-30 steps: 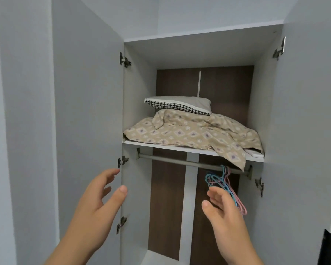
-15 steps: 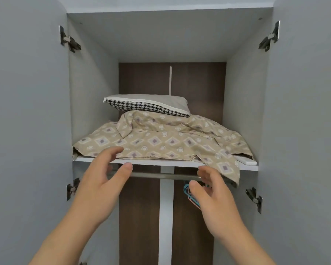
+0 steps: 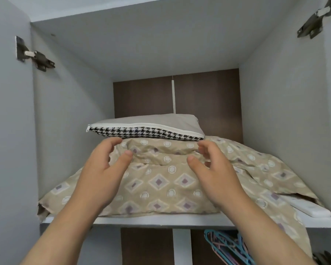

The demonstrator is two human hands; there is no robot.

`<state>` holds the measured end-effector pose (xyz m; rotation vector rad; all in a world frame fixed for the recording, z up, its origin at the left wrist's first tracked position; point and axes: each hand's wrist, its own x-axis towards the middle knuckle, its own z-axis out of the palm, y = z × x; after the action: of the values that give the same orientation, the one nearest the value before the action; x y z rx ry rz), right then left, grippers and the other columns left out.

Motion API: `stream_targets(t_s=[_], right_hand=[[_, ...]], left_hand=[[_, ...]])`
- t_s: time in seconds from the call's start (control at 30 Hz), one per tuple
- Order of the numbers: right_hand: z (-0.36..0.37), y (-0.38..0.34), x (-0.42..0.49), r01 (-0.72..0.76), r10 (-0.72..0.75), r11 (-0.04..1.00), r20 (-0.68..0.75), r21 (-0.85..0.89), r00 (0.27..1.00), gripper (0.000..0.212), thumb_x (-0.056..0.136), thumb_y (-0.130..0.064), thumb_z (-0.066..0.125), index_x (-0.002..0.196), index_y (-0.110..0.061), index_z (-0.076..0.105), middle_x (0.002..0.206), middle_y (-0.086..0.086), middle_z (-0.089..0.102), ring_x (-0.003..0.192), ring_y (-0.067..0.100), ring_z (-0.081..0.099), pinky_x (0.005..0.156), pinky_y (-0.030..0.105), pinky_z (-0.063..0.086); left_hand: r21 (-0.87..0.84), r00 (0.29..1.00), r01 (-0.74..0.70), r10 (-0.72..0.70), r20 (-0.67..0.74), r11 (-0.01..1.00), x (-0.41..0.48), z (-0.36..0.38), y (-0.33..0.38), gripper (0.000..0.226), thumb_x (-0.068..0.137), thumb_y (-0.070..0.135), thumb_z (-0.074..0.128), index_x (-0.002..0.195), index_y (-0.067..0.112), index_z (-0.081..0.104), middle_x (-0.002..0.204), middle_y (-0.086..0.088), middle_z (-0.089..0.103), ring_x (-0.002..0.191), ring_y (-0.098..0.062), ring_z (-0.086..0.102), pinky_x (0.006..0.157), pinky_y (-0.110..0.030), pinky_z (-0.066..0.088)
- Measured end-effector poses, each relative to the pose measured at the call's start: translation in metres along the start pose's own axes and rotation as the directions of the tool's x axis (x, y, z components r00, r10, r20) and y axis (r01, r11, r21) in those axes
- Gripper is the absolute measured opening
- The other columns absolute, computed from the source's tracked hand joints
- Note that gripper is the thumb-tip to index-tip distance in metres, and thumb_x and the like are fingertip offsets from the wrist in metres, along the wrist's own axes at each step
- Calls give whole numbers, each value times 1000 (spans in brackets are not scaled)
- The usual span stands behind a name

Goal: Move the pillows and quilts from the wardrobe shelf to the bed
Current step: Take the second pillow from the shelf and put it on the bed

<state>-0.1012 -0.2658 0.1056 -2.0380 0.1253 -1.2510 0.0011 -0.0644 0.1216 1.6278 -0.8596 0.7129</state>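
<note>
Both hands are held spread over the quilt [image 3: 161,184] on the shelf [image 3: 161,220]: left hand [image 3: 101,173] and right hand [image 3: 216,173] just below the pillow [image 3: 147,127], nothing gripped.

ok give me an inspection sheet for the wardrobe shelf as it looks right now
Surface: white wardrobe shelf, mostly covered by bedding.
Job's things: houndstooth pillow lies on top of the beige patterned quilt; a quilt corner hangs over the shelf's front edge at right.
Clutter: flat white object on the shelf's right end, partly under the quilt; coloured hangers below.
Grippers: left hand and right hand open, raised in front of the quilt, below the pillow, holding nothing.
Cables: nothing seen.
Surroundings: doors open, hinges visible, brown back panel.
</note>
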Motion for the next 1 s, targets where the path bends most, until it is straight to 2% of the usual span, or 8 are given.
stream_targets(t_s=[0.2,0.3,0.5,0.57,0.63,0.8,0.9,1.0], right_hand=[[39,7,75,12,-19,975,-29,-221,999,54,89,-46,53,137,-24,42,143,-3,42,132,16,38,102,30,32],[57,7,108,-47,33,947,-51,-318,998,59,89,-49,51,139,-20,41,146,2,41,131,23,40,103,36,34],[78,9,188,-247,196,873,-161,-420,967,52,83,-47,46,117,-9,52,124,14,58,114,35,51,87,39,44],[85,20,216,-287,210,820,-206,-495,956,54,81,-49,44,115,-7,54,121,16,59,112,37,51,87,40,44],[93,32,238,-372,289,775,-236,-511,928,63,79,-55,44,121,-10,57,123,15,60,114,37,52,87,40,43],[102,55,272,-432,447,843,-30,-320,894,58,79,-53,41,124,-23,61,133,3,59,118,27,55,93,34,41],[111,72,274,-480,480,846,-60,-230,875,90,70,-75,47,139,-17,48,141,5,52,124,28,52,89,33,36],[125,89,272,-481,471,779,-130,-402,873,108,67,-81,49,144,-6,33,139,9,53,111,33,58,78,34,39]], left_hand=[[10,996,56,-55,-73,998,86,13,-41,60,73,53,50,125,22,55,127,4,57,118,-19,53,100,-44,42],[91,990,86,-75,-116,992,138,13,-56,60,79,49,51,125,12,57,131,-6,59,121,-24,52,99,-40,40],[501,998,-19,43,-37,865,238,29,-81,40,81,39,49,94,4,62,101,-19,63,97,-39,55,77,-38,41],[598,999,35,-52,11,801,264,37,-93,39,82,36,49,94,1,62,107,-24,64,93,-39,54,72,-35,39],[662,973,127,-221,60,739,281,44,-111,45,83,38,50,107,3,62,122,-24,61,107,-40,56,80,-36,42],[565,838,353,-520,163,746,290,62,-149,71,86,64,43,134,12,54,148,-13,44,132,-33,44,106,-40,33],[407,728,473,-607,319,781,302,78,-192,103,58,92,43,129,19,59,135,-13,57,119,-33,57,104,-45,38],[309,665,550,-630,401,776,311,99,-249,122,33,94,51,132,23,55,128,-14,62,112,-32,62,104,-47,40]])
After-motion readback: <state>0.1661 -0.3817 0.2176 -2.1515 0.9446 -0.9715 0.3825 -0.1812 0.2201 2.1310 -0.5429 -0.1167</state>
